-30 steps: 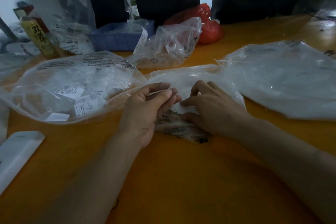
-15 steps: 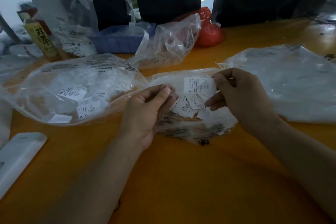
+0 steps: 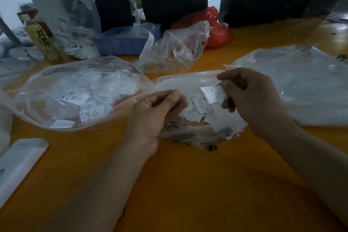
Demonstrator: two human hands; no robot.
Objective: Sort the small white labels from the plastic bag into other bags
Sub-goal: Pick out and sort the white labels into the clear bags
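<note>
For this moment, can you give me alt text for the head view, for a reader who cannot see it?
A person's right hand pinches a small white label above an open clear plastic bag of labels on an orange table, while the left hand grips the bag's edge. A fuller bag of labels lies to the left, another clear bag to the right.

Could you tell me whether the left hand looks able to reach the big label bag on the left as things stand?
Probably yes: the left hand sits right beside that bag, with nothing between them.
</note>
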